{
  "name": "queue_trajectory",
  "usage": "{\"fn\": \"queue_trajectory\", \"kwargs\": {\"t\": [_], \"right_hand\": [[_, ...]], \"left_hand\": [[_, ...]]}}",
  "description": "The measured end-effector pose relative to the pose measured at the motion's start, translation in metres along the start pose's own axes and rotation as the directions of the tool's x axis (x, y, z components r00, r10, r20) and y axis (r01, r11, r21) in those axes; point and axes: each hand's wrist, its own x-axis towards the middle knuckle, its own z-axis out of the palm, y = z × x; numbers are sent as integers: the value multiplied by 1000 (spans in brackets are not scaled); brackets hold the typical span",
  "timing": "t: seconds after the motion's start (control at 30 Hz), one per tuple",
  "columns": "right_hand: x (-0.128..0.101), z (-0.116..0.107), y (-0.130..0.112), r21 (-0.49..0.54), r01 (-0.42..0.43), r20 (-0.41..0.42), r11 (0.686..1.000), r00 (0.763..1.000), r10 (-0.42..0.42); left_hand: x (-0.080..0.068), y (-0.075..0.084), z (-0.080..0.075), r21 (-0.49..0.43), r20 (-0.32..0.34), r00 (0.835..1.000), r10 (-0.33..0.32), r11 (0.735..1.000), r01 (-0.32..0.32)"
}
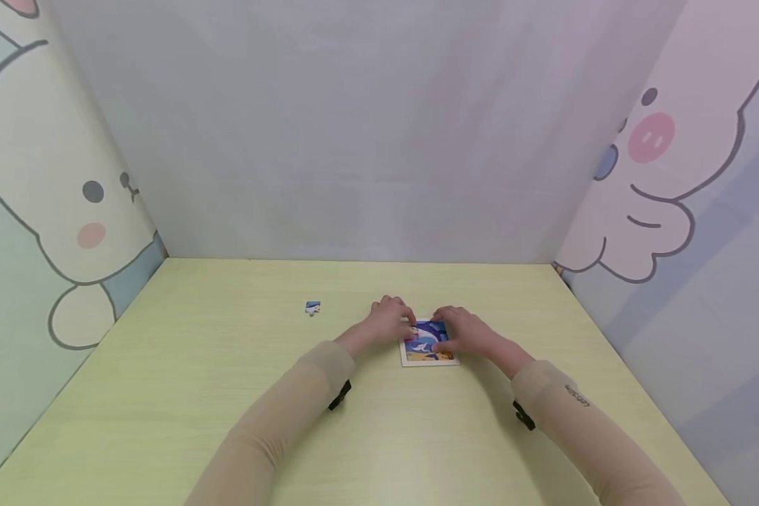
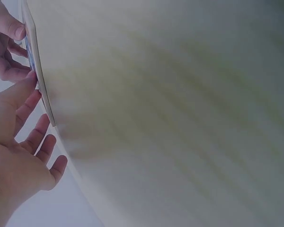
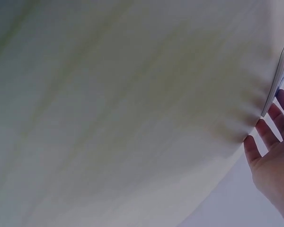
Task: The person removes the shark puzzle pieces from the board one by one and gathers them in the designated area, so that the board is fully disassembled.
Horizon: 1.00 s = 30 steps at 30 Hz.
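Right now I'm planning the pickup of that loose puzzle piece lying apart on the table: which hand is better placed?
Probably the left hand: the loose piece lies on its side of the puzzle board, while the right hand would have to cross over.

You have a pale green wooden table [image 1: 183, 393] in front of you, walled in on three sides. Behind the table stands a plain grey panel [image 1: 354, 126]; to its left, a panel with a cartoon rabbit [image 1: 44, 183]; to its right, one with a pink cartoon pig [image 1: 664, 161].
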Motion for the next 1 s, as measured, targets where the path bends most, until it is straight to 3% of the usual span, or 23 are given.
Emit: {"fn": "queue_trajectory", "kwargs": {"t": [0.67, 1.0], "right_hand": [[3, -1, 1, -3, -10, 15, 1000, 1000, 10], [2, -1, -1, 11, -4, 10, 1000, 1000, 4]], "left_hand": [[8, 0, 1, -15, -28, 999, 23, 1000, -24], [10, 0, 1, -139, -55, 998, 19, 990, -26]]}}
